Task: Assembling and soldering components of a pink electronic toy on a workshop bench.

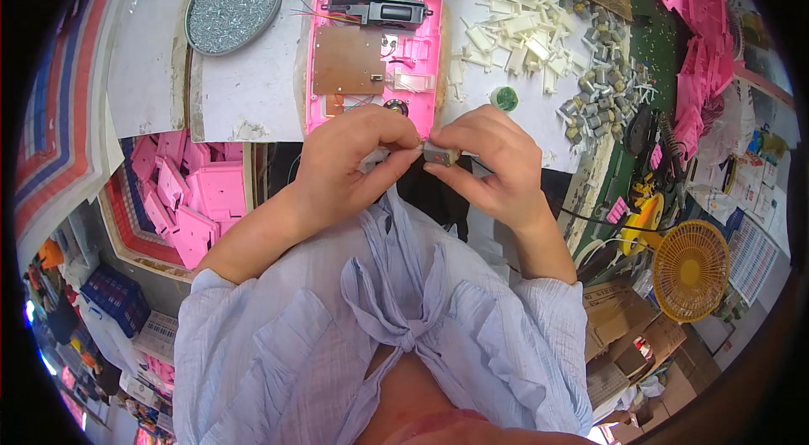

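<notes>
We have the small grey motor point(438, 155) just beyond the near right corner of the pink casing point(436, 66), its long axis roughly left to right. Our right hand point(499, 157) pinches its body — thumb and fingers closed; our left hand point(352, 150) pinches at its left end — on what, we cannot tell.

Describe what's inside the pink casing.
The pink casing holds a black block and brown board. What's under the board is covered; the left hand hides part of the near end.
</notes>
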Motion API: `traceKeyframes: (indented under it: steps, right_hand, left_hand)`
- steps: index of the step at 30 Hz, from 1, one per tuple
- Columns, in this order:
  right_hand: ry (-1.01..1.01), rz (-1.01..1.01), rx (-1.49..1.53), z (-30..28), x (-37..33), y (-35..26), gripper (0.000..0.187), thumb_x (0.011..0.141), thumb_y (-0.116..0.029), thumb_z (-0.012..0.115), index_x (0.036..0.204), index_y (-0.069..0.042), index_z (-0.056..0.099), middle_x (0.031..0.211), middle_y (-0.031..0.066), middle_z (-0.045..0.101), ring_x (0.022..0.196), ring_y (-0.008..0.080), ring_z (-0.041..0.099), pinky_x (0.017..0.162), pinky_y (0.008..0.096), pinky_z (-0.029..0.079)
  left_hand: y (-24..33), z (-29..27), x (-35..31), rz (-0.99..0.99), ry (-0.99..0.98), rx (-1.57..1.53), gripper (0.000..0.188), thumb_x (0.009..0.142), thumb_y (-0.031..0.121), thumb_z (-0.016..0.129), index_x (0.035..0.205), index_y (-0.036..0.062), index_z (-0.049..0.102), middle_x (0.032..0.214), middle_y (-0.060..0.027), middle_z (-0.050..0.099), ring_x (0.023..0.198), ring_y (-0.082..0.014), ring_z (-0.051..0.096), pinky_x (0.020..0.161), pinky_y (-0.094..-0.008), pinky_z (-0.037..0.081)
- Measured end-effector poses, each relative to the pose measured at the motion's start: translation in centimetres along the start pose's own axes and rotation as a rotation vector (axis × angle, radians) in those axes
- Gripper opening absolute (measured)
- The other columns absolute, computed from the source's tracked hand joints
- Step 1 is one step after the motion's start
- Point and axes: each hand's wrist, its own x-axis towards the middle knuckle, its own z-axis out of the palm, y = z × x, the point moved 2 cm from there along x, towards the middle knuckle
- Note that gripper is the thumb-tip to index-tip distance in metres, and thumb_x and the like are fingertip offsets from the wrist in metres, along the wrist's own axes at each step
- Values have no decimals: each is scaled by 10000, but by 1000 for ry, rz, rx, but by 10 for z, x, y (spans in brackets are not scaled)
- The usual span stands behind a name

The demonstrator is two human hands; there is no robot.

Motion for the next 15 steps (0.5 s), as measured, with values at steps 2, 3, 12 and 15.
traceKeyframes:
  steps: [2,3,12,15]
  right_hand:
    - [37,-50,-1,3,0,-1,408,680,-56,893,1045,-43,711,918,99,719,792,273,673,682,355,533]
    - [41,-58,-3,4,0,-2,405,685,-49,884,1050,-46,710,922,97,714,798,281,670,684,362,538]
    - [67,-180,-48,13,1,-2,429,679,-8,858,1079,-31,704,944,105,702,824,286,673,690,376,562]
    - [104,-194,-51,15,1,1,427,684,-3,851,1086,-36,709,961,103,706,828,284,674,690,371,566]
  left_hand:
    - [-2,-1,-3,-42,2,-67,251,813,-28,758,1023,42,639,967,-111,707,851,-266,697,753,-358,551]
    - [-2,-2,-2,-19,-4,-47,244,816,-28,755,1017,42,635,980,-115,707,867,-269,696,766,-358,549]
    - [-8,-9,-2,112,-36,92,247,806,-32,772,990,43,625,1108,-136,676,985,-285,673,819,-361,544]
    - [-6,-11,-1,108,23,105,265,774,-41,802,977,34,649,1115,-148,666,990,-288,669,814,-360,551]
